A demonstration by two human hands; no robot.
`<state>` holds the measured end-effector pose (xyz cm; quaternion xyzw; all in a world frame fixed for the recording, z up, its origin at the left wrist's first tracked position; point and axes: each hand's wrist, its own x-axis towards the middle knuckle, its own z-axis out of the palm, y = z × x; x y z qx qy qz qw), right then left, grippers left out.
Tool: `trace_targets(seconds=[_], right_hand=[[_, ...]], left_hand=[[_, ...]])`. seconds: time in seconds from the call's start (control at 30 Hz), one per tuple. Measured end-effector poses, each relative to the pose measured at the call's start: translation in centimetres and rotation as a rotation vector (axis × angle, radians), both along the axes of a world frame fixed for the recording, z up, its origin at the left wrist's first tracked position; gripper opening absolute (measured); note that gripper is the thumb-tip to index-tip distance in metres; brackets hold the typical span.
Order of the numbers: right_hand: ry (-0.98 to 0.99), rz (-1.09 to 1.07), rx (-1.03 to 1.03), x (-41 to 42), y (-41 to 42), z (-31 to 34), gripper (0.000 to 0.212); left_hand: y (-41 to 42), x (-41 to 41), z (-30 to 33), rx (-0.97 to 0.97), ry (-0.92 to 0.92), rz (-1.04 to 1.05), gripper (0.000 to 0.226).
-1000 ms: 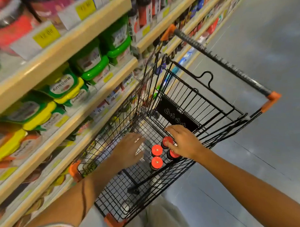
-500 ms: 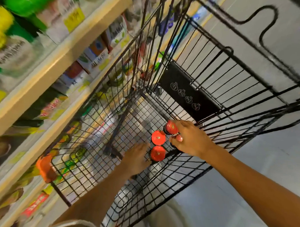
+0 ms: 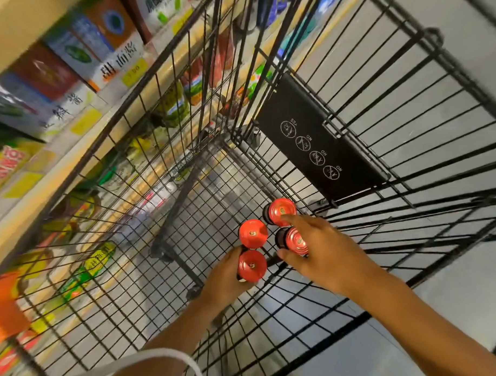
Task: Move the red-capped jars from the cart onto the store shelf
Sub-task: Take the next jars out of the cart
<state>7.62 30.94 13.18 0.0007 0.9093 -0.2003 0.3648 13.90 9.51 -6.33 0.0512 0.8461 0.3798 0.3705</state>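
Black wire shopping cart (image 3: pixel 350 105): four red-capped dark jars (image 3: pixel 253 233), clustered upright. Left hand (image 3: pixel 224 276) wraps the nearest jar (image 3: pixel 251 265). Right hand (image 3: pixel 322 252) clasps a jar (image 3: pixel 295 241), one fingertip on another's cap (image 3: pixel 281 211).

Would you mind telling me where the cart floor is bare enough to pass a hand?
The cart floor is bare to the left of and beyond the four red-capped jars, out to the shelf-side wall. It is crowded by the black panel, where the jars cluster with the left hand and right hand on them.
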Motion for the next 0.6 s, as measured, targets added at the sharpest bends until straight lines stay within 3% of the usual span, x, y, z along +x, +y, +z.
trace_targets(seconds=[0.17,0.43,0.6], right_hand=[[-0.03,-0.005,-0.007,-0.1,-0.2,-0.2,0.066],[-0.153,-0.02,-0.034,-0.8,-2.2,-1.9,0.065],[-0.288,-0.198,-0.107,-1.0,-4.3,-4.0,0.076]], left_hand=[[0.0,0.3,-1.2,0.022,0.022,0.048,0.061],[-4.1,-0.1,3.7,0.098,0.007,0.176,0.073],[-8.6,-2.3,10.3,0.047,0.054,0.249,0.076]])
